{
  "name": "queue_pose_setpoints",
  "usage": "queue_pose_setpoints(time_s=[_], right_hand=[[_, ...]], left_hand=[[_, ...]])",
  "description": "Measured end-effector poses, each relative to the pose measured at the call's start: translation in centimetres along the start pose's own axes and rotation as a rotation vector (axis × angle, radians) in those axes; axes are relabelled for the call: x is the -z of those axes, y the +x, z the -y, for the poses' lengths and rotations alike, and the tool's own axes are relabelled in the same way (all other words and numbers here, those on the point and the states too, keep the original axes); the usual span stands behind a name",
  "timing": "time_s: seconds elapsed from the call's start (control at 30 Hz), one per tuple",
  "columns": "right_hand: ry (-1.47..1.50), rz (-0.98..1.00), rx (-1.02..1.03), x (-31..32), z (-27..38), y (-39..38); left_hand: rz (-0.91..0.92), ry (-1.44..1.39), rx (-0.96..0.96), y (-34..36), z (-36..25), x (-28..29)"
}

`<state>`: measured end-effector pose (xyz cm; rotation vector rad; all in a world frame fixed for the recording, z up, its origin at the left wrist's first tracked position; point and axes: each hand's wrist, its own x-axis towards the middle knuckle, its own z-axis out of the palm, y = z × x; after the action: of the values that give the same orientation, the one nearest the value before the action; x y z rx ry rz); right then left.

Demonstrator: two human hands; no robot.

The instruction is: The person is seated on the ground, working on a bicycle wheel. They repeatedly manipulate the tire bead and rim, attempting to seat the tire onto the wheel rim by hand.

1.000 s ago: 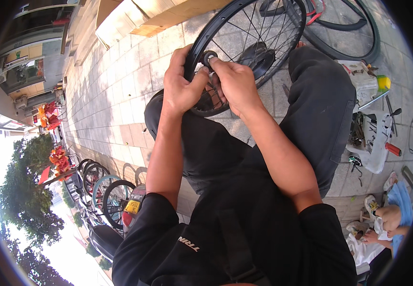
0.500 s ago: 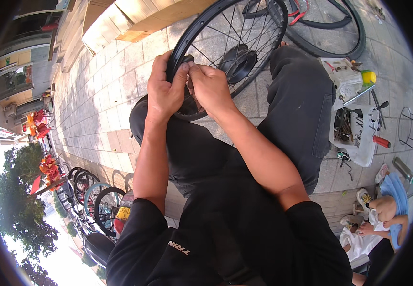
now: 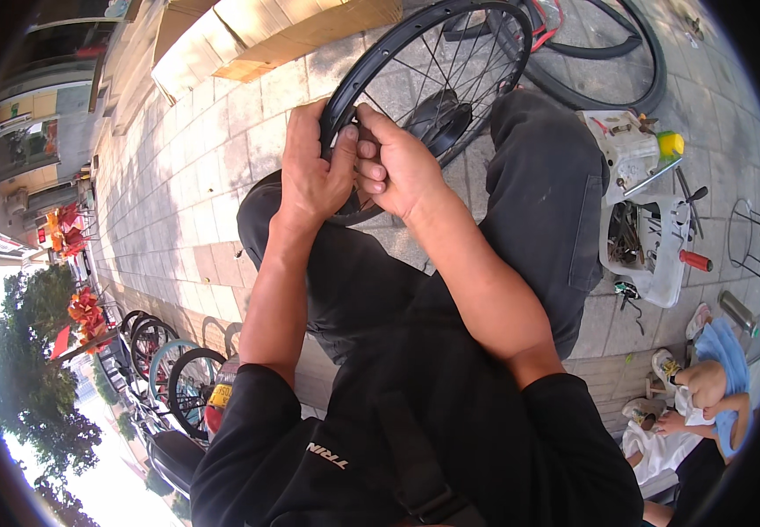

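A black bicycle wheel with dark spokes stands tilted in front of me, its near side between my knees. My left hand is wrapped around the rim at its left side, thumb on the inner face. Beside that thumb, my right hand has its fingers curled, with the index fingertip against the inside of the rim. Whether a small part sits between the right fingers is hidden. The wheel's dark hub shows beyond my right hand.
Behind the wheel lie a tyre and a red frame piece. On my right are a white toolbox with loose tools and a red-handled tool. A cardboard box stands far left; a person sits at right.
My right hand has shifted slightly right and its fingers have turned, now curled with the index finger on the rim. The wheel has tilted a little; my left hand still grips it.
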<state>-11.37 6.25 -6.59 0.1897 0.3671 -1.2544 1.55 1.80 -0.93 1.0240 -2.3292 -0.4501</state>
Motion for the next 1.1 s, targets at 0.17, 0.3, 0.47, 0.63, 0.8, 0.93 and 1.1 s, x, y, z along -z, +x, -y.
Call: queue_pose_setpoints(time_s=[0.17,0.3,0.47,0.63,0.8,0.93,1.1], right_hand=[[-0.059,-0.124,0.010,-0.2,0.0,-0.3],[-0.112,-0.203,-0.003,-1.1,1.0,-0.9],[-0.251,-0.324,-0.066,-2.5,1.4,-1.2],[-0.412,-0.352,-0.106,-2.2,1.4,0.0],[-0.268,-0.335,-0.100,-0.2,1.7,-0.4],[-0.300,-0.353,-0.016,-0.2,0.9,-1.7],[-0.176,-0.150,-0.022,2.3,1.8,-2.4]], left_hand=[[-0.016,0.035,-0.084,-0.4,-0.2,-0.1],[-0.008,0.021,-0.091,-0.6,-0.6,-0.3],[0.012,-0.090,-0.015,-1.1,-0.9,-0.1],[-0.088,-0.155,0.015,-1.4,0.4,-0.1],[-0.071,-0.115,-0.077,-1.2,-0.5,-0.1],[-0.158,0.076,-0.128,-1.6,-0.7,-1.2],[-0.255,0.193,0.065,-1.6,-2.0,-3.2]])
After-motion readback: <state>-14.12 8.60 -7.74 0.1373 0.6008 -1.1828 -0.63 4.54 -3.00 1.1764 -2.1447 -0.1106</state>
